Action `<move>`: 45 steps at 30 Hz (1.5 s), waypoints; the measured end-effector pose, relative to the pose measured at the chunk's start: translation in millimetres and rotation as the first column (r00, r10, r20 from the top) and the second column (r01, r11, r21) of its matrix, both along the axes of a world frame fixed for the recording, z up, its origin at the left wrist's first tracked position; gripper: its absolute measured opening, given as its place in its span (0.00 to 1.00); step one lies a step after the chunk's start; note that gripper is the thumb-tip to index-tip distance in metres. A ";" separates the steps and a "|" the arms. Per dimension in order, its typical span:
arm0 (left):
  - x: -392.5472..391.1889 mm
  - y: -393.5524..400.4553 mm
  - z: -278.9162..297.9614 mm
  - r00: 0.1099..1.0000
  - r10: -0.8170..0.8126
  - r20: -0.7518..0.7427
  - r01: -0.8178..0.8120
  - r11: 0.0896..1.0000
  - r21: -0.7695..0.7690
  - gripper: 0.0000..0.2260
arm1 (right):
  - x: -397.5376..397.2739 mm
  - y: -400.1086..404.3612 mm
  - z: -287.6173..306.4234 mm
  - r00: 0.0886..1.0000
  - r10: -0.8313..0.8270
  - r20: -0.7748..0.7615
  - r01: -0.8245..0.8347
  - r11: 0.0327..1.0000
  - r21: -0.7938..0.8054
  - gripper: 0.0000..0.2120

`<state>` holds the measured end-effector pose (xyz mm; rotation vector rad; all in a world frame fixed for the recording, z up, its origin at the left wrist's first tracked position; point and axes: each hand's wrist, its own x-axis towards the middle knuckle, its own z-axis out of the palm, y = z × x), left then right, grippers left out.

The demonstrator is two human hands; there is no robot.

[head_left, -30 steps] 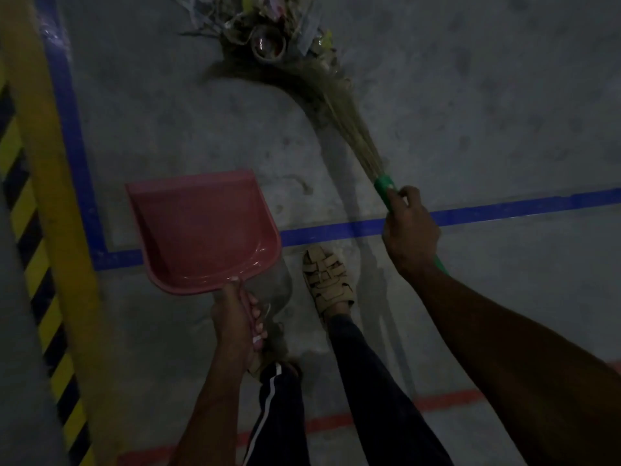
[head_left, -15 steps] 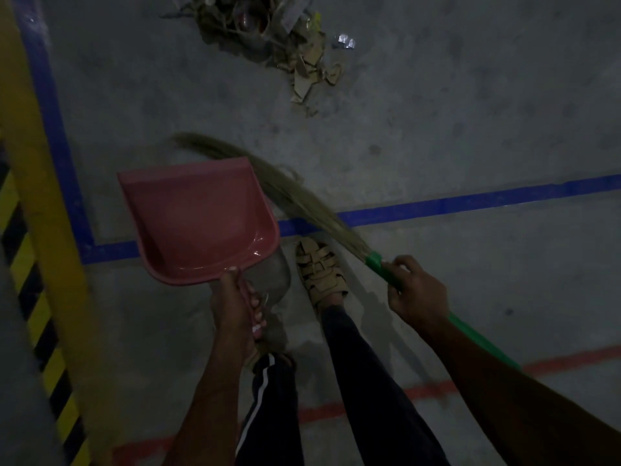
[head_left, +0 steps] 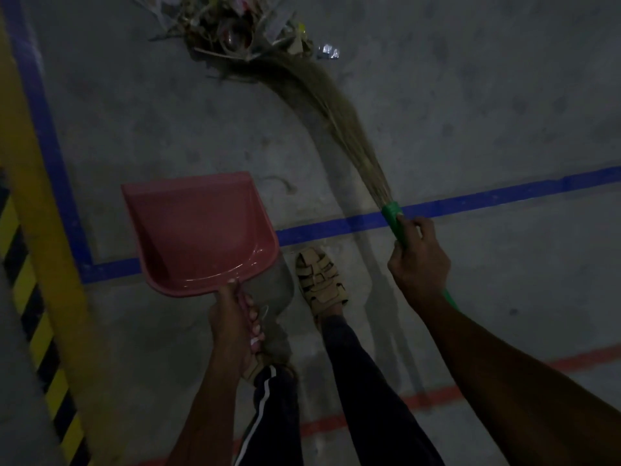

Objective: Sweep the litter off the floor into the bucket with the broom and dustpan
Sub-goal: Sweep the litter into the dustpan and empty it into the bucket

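Observation:
A pile of litter (head_left: 235,31) with scraps, wrappers and a round metal piece lies on the concrete floor at the top of the view. A grass broom (head_left: 322,99) with a green handle reaches out to it, its bristle tips touching the pile's near edge. My right hand (head_left: 418,260) grips the green handle just below the bristles. My left hand (head_left: 235,324) holds the handle of an empty pink dustpan (head_left: 198,230), raised above the floor at the lower left, well short of the pile. No bucket is in view.
A small shiny scrap (head_left: 327,52) lies right of the pile. Blue floor lines (head_left: 504,196) cross the concrete, and a red line (head_left: 426,398) runs nearer to me. A yellow band and black-yellow hazard stripes (head_left: 30,297) run along the left. My sandalled foot (head_left: 319,280) stands beside the dustpan.
The broom, which had swung back near the dustpan half a second ago, has swung forward to the litter pile again. The dustpan has stayed in my left hand, almost still.

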<state>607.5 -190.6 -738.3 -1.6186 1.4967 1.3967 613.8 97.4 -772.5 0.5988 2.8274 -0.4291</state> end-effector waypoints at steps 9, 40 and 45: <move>-28.0 17.3 -2.5 0.998 -0.021 -0.055 0.023 0.999 0.035 0.21 | -19.3 31.3 6.9 0.987 -0.029 -0.158 0.026 0.999 -0.021 0.26; -129.2 -38.3 20.6 0.994 -0.085 -0.067 0.097 0.977 0.189 0.21 | -151.9 -100.5 15.1 0.893 -0.402 0.201 0.447 0.746 -0.493 0.24; -163.6 -64.1 38.7 0.992 -0.090 -0.085 0.101 0.986 0.130 0.21 | -161.9 -97.0 42.8 0.865 -0.496 0.077 0.475 0.759 -0.446 0.21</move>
